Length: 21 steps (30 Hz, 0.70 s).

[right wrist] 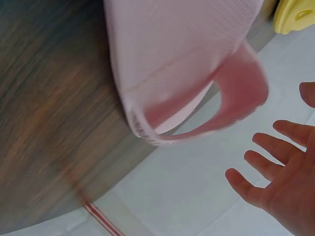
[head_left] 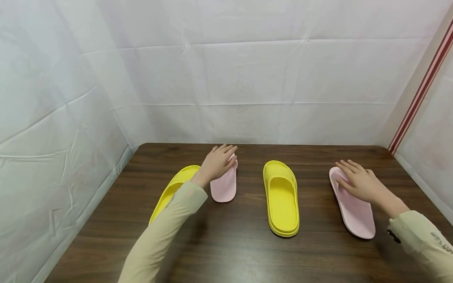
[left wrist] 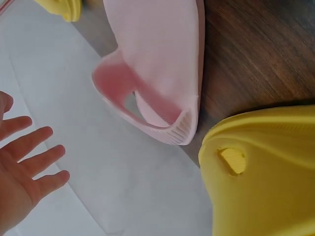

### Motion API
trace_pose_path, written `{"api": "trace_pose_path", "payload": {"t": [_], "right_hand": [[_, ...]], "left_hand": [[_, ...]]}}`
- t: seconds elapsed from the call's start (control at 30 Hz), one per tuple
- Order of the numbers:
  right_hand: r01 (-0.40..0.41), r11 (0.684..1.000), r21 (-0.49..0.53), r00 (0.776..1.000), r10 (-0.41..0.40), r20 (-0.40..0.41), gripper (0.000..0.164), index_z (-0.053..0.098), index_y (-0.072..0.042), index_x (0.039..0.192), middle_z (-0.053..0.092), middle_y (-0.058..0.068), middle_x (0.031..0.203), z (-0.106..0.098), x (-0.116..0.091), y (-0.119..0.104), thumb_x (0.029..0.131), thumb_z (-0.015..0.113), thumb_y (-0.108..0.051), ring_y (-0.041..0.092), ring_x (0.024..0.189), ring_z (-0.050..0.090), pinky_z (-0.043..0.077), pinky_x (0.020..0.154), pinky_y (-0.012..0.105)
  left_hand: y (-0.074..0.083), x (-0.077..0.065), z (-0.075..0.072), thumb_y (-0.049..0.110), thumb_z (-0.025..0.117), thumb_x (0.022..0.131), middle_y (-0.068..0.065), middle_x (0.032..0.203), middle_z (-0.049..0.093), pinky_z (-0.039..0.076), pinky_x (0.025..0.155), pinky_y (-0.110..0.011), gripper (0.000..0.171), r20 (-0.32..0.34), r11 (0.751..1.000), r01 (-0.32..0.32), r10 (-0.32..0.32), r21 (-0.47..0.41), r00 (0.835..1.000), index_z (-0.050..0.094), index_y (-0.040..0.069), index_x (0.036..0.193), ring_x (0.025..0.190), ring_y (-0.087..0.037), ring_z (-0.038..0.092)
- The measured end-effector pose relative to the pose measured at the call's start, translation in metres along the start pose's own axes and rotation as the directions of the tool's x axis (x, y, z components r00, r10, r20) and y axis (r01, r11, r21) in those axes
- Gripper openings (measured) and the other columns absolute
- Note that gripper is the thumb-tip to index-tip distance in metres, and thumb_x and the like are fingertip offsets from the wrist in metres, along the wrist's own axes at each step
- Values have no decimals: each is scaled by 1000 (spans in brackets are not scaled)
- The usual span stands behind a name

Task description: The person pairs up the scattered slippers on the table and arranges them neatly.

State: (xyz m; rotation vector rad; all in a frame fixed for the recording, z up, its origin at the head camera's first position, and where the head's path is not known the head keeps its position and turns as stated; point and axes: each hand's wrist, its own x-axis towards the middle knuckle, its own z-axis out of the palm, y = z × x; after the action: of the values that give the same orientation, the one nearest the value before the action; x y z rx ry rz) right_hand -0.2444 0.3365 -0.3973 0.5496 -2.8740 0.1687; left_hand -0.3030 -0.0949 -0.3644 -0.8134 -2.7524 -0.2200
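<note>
Over the toe of one pink slipper, my left hand is held with its fingers spread and nothing in them. The left wrist view shows this slipper's strap, with the left hand apart from it. On the right, my right hand hovers above the strap end of the other pink slipper, its fingers extended. In the right wrist view a gap separates the right hand from that slipper. Part of each pink slipper is hidden under a hand in the head view.
A yellow slipper lies between the two pink ones, toe toward the back. Another yellow slipper lies at the left, partly covered by my left sleeve. White sheeting rises behind the dark wooden table and along its sides.
</note>
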Motion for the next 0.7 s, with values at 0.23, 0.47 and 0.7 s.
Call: {"api": "trace_pose_path", "payload": {"t": [0.23,0.47,0.7], "right_hand": [[-29,999,18,998,28,60,55,37,-5,134,41,22,133,3,2,10,91,45,-39,43,123,31,29,82,62],[-20,1000,20,997,19,74,54,39,-7,133,42,21,132,8,3,15,91,45,-40,42,123,32,29,81,61],[-17,1000,13,995,15,102,53,40,-7,132,41,22,134,15,5,21,91,42,-42,42,124,30,29,80,59]], "left_hand": [[-2,7,6,27,39,95,-8,135,46,25,107,-45,42,44,999,35,-34,-19,998,42,12,134,130,-27,34],[-8,12,17,28,36,96,-9,137,43,23,108,-45,43,83,999,50,-49,-12,995,41,10,134,132,-28,31],[-14,15,28,29,33,96,-10,137,43,23,108,-46,43,106,999,30,-33,27,994,41,10,134,132,-28,31]]}}
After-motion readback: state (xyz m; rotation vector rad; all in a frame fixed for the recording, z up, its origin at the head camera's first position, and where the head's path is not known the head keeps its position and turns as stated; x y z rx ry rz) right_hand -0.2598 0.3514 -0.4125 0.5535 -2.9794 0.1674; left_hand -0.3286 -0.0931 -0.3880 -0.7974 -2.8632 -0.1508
